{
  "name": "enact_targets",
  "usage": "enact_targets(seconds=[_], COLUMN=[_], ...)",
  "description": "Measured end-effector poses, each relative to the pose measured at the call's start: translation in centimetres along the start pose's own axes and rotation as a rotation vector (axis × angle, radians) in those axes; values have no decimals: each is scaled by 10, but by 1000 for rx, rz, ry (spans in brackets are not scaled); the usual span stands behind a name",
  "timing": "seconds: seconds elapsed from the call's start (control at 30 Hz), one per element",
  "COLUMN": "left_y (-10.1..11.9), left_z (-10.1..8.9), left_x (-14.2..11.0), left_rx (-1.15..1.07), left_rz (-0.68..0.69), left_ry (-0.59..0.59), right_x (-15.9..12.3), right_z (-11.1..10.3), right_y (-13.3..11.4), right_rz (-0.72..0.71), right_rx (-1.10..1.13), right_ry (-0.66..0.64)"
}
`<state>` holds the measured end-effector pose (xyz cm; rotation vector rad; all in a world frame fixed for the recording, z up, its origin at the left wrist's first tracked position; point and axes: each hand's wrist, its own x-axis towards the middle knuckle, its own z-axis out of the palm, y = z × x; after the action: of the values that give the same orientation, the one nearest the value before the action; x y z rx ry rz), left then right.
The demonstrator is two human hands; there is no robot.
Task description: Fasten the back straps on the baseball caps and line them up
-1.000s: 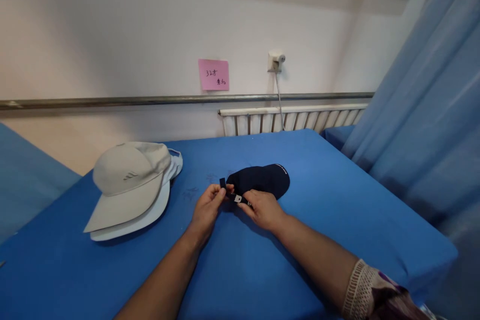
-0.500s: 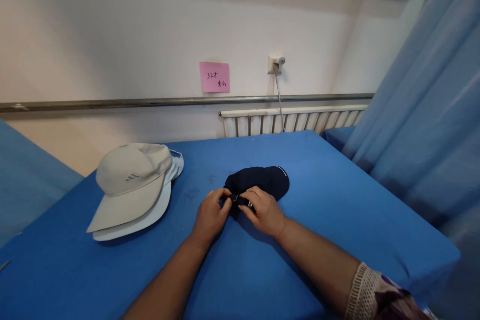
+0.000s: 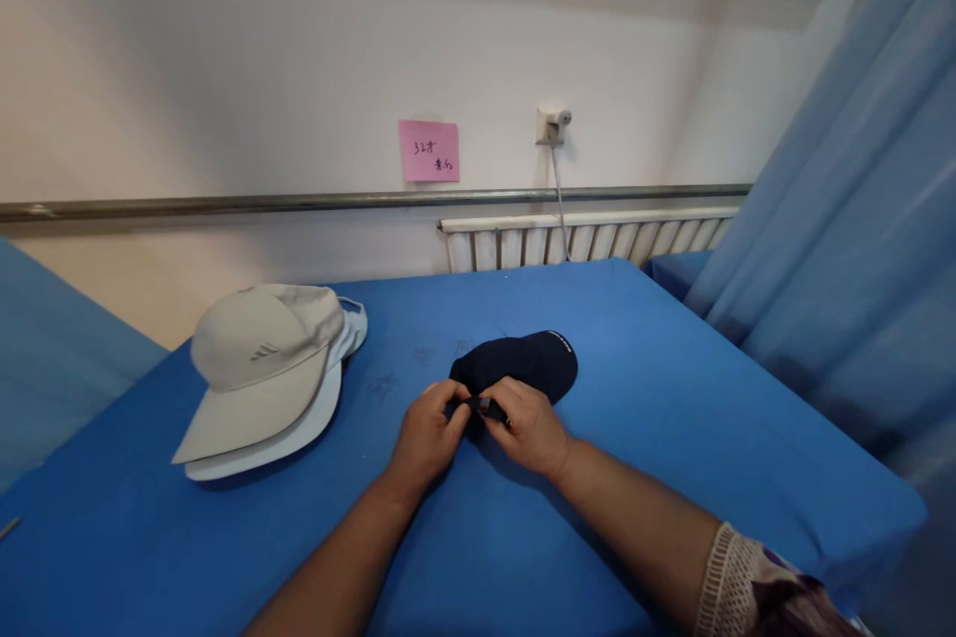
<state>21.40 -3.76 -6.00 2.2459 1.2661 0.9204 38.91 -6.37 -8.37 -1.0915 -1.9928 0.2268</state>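
Note:
A dark navy cap (image 3: 515,360) lies on the blue-covered table, its brim pointing right and its back strap toward me. My left hand (image 3: 429,428) pinches the left part of the strap between thumb and fingers. Close beside it, my right hand (image 3: 525,423) pinches the strap near its small metal buckle (image 3: 485,405). The fingers partly hide strap and buckle, so I cannot tell how the strap runs through it. To the left sits a light grey cap (image 3: 258,348) with a three-stripe mark, resting on a pale blue cap (image 3: 299,443).
The blue cover (image 3: 717,478) spans the table. Behind it are a white radiator (image 3: 515,247), a metal rail (image 3: 299,204), a pink note (image 3: 428,151) and a wall socket with a plug (image 3: 553,126). A blue curtain (image 3: 843,219) hangs at the right.
My fingers have drawn closer together at the strap, and the buckle now sits between my fingertips. The navy cap and the stacked caps stay in place.

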Motion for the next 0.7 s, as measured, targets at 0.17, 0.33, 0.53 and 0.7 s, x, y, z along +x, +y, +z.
enact_targets(seconds=[0.17, 0.33, 0.53, 0.7], left_y=[-8, -31, -15, 17], left_z=[-3, -17, -21, 20], left_x=[3, 15, 7, -15], left_rx=[154, 158, 3, -193], left_rz=[-15, -294, -52, 63], left_ry=[28, 123, 389, -206], right_x=[-1, -2, 2, 1], right_z=[0, -6, -10, -14], right_y=[0, -4, 6, 0], right_rz=[33, 121, 314, 234], right_rx=[64, 202, 290, 262], right_ry=[70, 240, 455, 498])
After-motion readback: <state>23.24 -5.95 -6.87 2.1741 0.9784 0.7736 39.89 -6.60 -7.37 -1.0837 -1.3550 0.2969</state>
